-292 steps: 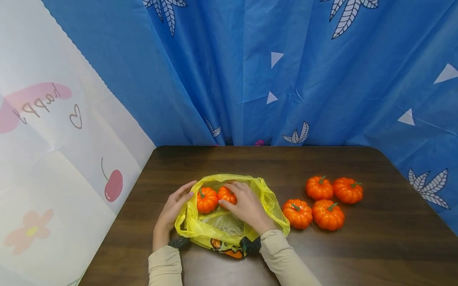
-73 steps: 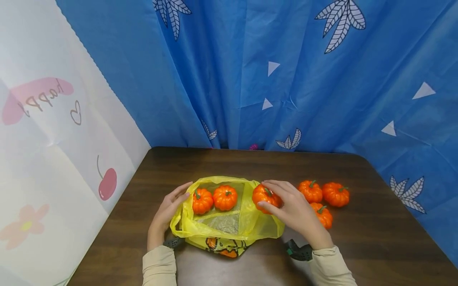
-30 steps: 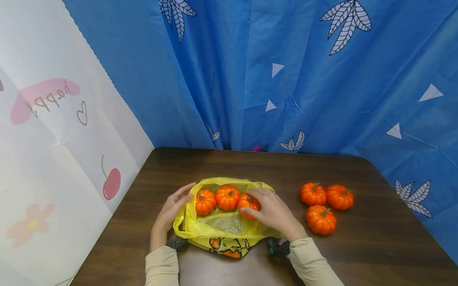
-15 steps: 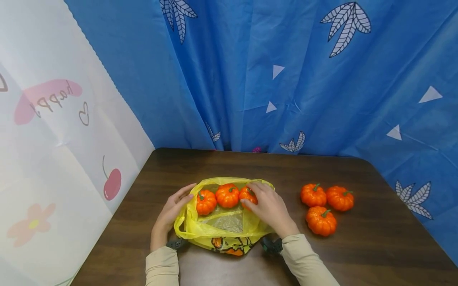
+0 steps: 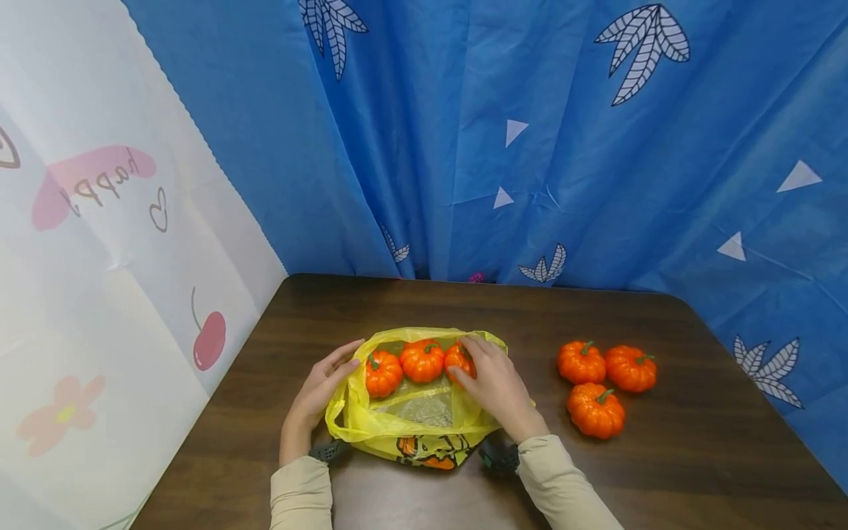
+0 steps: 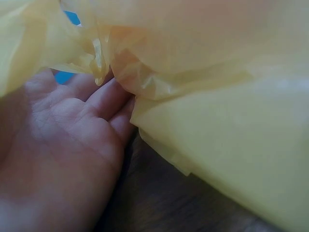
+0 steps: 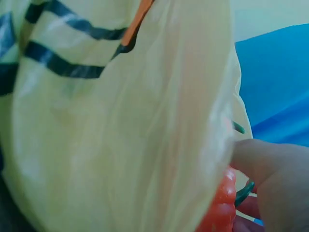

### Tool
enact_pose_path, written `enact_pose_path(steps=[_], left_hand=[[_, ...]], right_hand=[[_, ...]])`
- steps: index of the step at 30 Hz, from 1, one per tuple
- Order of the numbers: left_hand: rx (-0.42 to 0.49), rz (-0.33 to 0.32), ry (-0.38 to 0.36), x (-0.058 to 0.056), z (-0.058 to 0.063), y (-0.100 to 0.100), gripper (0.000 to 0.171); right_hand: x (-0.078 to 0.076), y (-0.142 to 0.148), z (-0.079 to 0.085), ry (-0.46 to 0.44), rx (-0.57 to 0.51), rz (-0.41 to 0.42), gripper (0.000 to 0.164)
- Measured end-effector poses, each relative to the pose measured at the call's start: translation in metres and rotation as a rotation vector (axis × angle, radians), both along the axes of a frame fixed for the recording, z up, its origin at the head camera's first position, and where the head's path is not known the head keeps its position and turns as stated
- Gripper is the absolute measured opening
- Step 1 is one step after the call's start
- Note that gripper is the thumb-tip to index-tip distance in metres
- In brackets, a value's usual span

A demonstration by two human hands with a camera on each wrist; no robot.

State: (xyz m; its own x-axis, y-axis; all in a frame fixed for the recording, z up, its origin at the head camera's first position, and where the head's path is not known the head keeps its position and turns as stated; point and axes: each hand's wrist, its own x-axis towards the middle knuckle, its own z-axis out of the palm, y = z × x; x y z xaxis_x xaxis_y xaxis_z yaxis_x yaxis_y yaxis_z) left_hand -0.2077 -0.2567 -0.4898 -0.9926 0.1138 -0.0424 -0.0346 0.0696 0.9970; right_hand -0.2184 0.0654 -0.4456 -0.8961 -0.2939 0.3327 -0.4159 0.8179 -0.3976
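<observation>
A yellow plastic bag [image 5: 377,425], printed in black and orange, lies with its mouth wide on the table. Inside, along its back, sit two orange toy pumpkins with green stems, the left pumpkin [image 5: 383,375] and the middle pumpkin [image 5: 422,361]. At the bag's left rim my left hand [image 5: 318,390] holds the film, thumb hidden by it in the left wrist view. My right hand [image 5: 497,383] reaches over the right rim and grips a third pumpkin [image 5: 456,359], which its fingers partly cover. That pumpkin [image 7: 219,208] shows beside the bag film in the right wrist view.
To the right on the dark wooden table [image 5: 695,456] stand three more pumpkins close together: a back left pumpkin [image 5: 581,362], a back right pumpkin [image 5: 631,368] and a front pumpkin [image 5: 595,411]. A blue curtain [image 5: 477,162] hangs behind, a white printed sheet [image 5: 132,309] at the left.
My right hand took a pumpkin from the group on the right and carried it left into the bag, beside the other two. My left hand has stayed at the left rim.
</observation>
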Motion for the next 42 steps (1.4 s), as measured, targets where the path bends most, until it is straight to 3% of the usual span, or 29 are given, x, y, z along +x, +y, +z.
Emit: enact_pose_path(steps=[10, 16, 28, 34, 42], left_hand=[[-0.014, -0.006, 0.018, -0.002, 0.003, 0.003, 0.049], [-0.019, -0.013, 0.04, -0.004, 0.003, 0.004, 0.049], [-0.055, -0.051, 0.053, -0.005, -0.001, 0.014, 0.051], [-0.049, -0.011, 0.1, 0.0, -0.002, 0.02, 0.051], [-0.139, 0.016, 0.18, 0.018, -0.005, 0.013, 0.055]], right_hand=[[0.006, 0.024, -0.006, 0.118, -0.034, 0.075, 0.07], [0.01, 0.037, -0.009, 0.097, 0.029, 0.09, 0.059], [0.033, 0.044, -0.014, 0.135, 0.079, -0.005, 0.046], [0.041, 0.045, -0.019, 0.17, 0.074, -0.046, 0.049], [0.041, 0.044, -0.033, 0.217, -0.014, -0.03, 0.055]])
